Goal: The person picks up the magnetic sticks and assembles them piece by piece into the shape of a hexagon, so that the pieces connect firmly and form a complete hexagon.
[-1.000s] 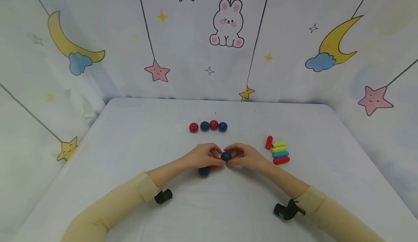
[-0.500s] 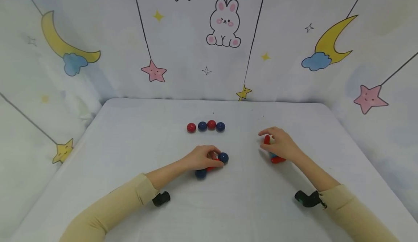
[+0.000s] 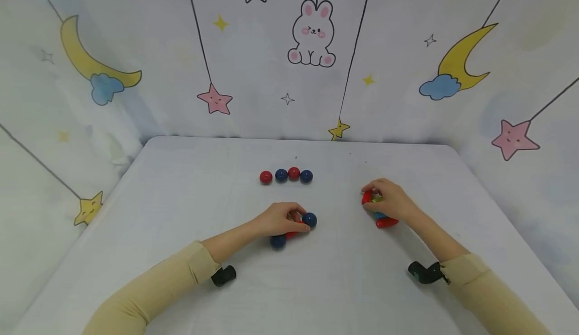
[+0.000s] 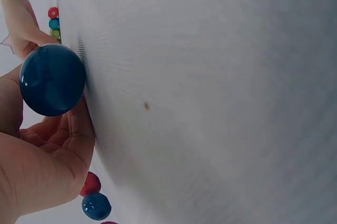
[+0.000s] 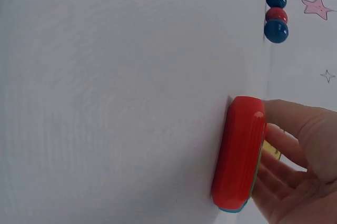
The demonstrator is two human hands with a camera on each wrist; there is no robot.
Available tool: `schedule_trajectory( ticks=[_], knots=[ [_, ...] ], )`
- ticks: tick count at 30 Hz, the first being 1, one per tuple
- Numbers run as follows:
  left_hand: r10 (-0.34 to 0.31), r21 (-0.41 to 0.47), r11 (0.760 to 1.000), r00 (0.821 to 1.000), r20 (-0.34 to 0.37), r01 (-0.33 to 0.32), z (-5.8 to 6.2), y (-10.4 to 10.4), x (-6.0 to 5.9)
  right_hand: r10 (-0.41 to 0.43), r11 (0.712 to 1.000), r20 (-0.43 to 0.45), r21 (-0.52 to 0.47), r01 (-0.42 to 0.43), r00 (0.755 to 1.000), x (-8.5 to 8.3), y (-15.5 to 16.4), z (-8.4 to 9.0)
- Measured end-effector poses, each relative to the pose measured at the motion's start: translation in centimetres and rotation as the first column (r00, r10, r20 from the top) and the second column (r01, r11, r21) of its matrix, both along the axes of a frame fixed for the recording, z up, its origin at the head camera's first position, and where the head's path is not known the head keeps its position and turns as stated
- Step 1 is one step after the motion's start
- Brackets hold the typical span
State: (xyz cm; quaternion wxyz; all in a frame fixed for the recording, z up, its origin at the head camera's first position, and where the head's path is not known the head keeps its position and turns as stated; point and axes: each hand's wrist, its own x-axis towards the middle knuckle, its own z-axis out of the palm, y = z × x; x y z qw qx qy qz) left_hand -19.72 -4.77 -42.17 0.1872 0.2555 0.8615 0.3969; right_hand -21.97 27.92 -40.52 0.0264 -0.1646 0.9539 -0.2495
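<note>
Midway across the table, my left hand (image 3: 282,218) grips a short red rod (image 3: 291,234), much of it hidden by the fingers. One shiny blue ball (image 3: 309,219) stands at the fingertips and another blue ball (image 3: 278,241) lies at the rod's near end. In the left wrist view the first blue ball (image 4: 52,79) looms large before the palm. My right hand (image 3: 390,200) is over the rod group at the right, pinching an end-on red rod (image 3: 367,197) between fingers and thumb. Below it lie a blue rod (image 3: 380,216) and another red rod (image 5: 239,153); the yellow-green rods are mostly covered.
Behind the hands, a row of balls alternates red and blue, starting with a red ball (image 3: 266,177) and ending with a blue ball (image 3: 306,176). The white table (image 3: 203,174) meets a patterned cloth backdrop (image 3: 172,48). Dark wrist cameras (image 3: 425,272) hang under both sleeves.
My right hand has left the far blue ball, moved right to the rods, and closed its fingers on the red one. My left hand has stayed at its rod.
</note>
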Motion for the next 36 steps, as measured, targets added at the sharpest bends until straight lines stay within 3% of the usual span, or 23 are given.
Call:
schedule_trajectory(
  ticks=[9,14,18,27,31,36],
  knots=[
    [-0.003,-0.01,1.0,1.0,0.001,0.003,0.1,-0.2,0.2,0.046,0.999,-0.01,0.017,-0.046,0.999,-0.4,-1.1,-0.3],
    [-0.008,-0.008,1.0,1.0,-0.008,0.008,0.1,-0.5,0.3,0.116,0.993,0.013,0.025,-0.116,0.993,-0.6,-0.5,-0.1],
    [-0.006,-0.003,1.0,1.0,-0.005,0.006,0.1,-0.7,0.4,0.176,0.984,-0.005,-0.009,-0.176,0.984,-0.7,-0.4,-0.3],
    [0.0,-0.009,1.0,1.0,0.006,0.0,0.1,-0.8,0.4,0.195,0.977,0.026,-0.093,-0.192,0.98,-0.4,-2.4,-0.9],
    [0.006,-0.008,1.0,1.0,0.012,-0.006,0.2,-0.7,0.4,0.24,0.964,0.055,-0.134,-0.231,0.969,-0.1,-4.0,-0.9],
    [0.007,-0.006,1.0,1.0,0.012,-0.007,0.4,-0.7,0.5,0.337,0.925,0.066,-0.207,-0.318,0.939,0.3,-6.0,-1.0]
  ],
)
